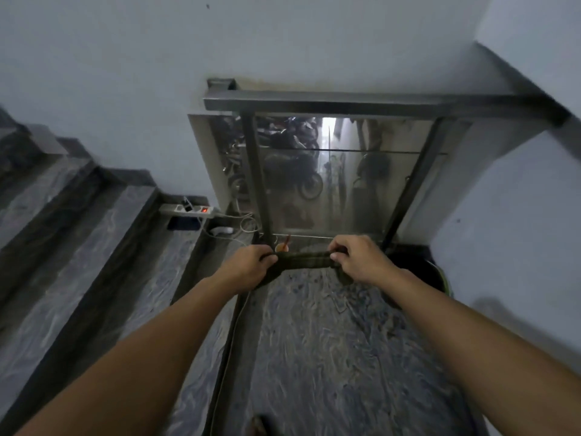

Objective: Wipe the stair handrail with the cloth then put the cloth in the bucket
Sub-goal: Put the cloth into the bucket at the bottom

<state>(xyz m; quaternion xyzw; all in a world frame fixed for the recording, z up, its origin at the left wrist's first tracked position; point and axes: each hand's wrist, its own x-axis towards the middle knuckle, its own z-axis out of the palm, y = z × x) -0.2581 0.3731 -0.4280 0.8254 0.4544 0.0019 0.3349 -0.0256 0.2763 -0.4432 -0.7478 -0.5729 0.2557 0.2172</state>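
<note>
A dark green checked cloth (301, 261) is stretched level between my two hands, low over the landing floor. My left hand (248, 265) grips its left end and my right hand (355, 261) grips its right end; loose ends hang under both hands. The metal handrail (345, 103) runs across the top of a glass railing panel straight ahead, well above and beyond the cloth. A dark bucket (434, 275) stands on the floor by the right wall, just right of my right hand, partly hidden by my right forearm.
Marble stairs (78, 221) rise on the left. A power strip (188, 210) with plugs, a phone and white cables lies on the landing by the railing's left post (256, 180). A small cup (282, 247) sits at the railing's foot. White walls close in behind and on the right.
</note>
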